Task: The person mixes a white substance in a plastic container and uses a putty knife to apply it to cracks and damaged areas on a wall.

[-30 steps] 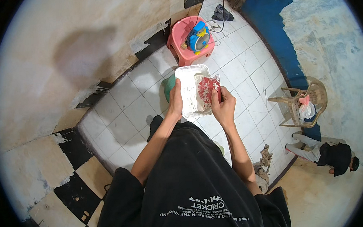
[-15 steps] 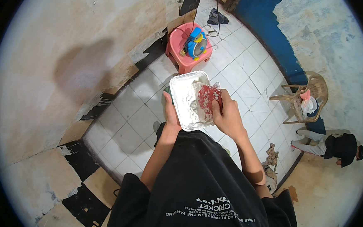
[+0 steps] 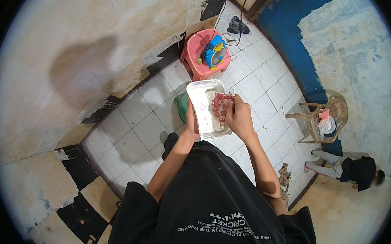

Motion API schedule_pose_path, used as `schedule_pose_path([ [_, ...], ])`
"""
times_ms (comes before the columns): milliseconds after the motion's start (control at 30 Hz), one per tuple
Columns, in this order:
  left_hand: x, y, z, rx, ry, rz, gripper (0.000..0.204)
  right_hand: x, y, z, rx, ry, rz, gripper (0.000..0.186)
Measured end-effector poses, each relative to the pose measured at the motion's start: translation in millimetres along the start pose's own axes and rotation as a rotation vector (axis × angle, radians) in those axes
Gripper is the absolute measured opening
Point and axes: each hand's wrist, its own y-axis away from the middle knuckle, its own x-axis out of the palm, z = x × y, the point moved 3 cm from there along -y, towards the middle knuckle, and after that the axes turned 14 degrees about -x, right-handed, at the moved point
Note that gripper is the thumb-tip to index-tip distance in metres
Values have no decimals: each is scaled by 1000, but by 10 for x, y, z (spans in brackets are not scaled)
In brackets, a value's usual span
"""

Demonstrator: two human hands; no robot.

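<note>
My left hand [image 3: 191, 120] grips the left side of a white rectangular tray [image 3: 200, 112] smeared with white paste. My right hand [image 3: 240, 114] pinches a flat red tool [image 3: 219, 103] speckled with white, which looks like a scraper and lies over the tray's right part with a pale layer beside it. A green object [image 3: 181, 108] is partly hidden behind the tray, lower down near the tiled floor.
A pink stool [image 3: 193, 50] with a blue device [image 3: 213, 53] and cables stands ahead. A chair [image 3: 316, 117] holding bags is by the blue, patched wall [image 3: 284, 36]. A person [image 3: 359, 170] is at the right. Crumpled dark material [image 3: 239, 26] and rags [image 3: 285, 179] lie on the floor.
The tray and both hands have shifted slightly lower in the picture since a second ago. The red tool now sits a little further down in the tray, with my fingers more bent over it.
</note>
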Motion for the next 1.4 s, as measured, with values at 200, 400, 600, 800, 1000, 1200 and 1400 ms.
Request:
schedule_pose_path([
  [200, -62, 0, -10, -49, 73, -5, 79, 46, -8, 11, -9, -49, -37, 29],
  [400, -86, -11, 63, -57, -20, -53, 78, 88, -6, 5, 2, -97, -96, 28],
  [600, -138, -47, 92, -44, 135, 26, 73, 178, -95, 159, -80, -37, -55, 24],
  [800, -179, -28, 14, 7, 147, 29, 73, -64, -249, 470, -158, 162, 61, 20],
  [1000, -49, -4, -199, 40, 172, 93, 72, -174, -443, 396, -211, 364, 91, 25],
  [1200, -95, -27, -244, 7, 149, 37, 73, -28, -443, 144, -221, 182, 59, 23],
  [1400, -226, -27, -115, -24, 136, -57, 75, 77, -335, -71, -96, 71, 18, 21],
])
